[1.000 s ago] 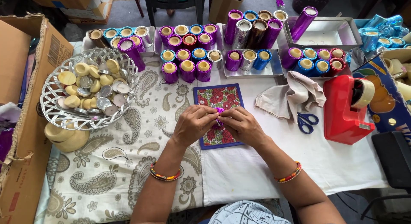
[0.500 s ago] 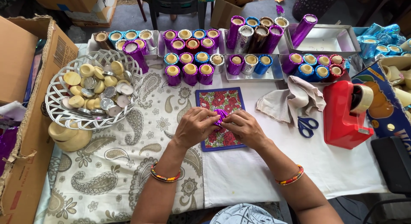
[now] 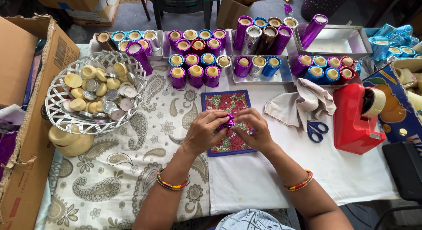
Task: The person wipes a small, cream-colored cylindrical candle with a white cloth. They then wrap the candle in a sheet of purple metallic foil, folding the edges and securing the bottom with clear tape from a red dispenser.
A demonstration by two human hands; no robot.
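Note:
My left hand point(image 3: 203, 131) and my right hand point(image 3: 255, 130) meet over a small floral mat point(image 3: 228, 103) with a blue border. Between their fingertips they pinch a small piece wrapped in shiny purple foil point(image 3: 228, 122). Both wrists wear beaded bangles. Most of the foil piece is hidden by my fingers.
A white woven basket point(image 3: 66, 120) of round candles stands at the left. Trays of foil-wrapped cylinders point(image 3: 195, 74) line the back. A beige cloth point(image 3: 299, 105), blue scissors point(image 3: 315, 130) and a red tape dispenser point(image 3: 355, 120) lie to the right. A cardboard box point(image 3: 26, 124) edges the left.
My hands have stayed over the mat, with the fingers working around the purple foil piece. The view has shifted slightly.

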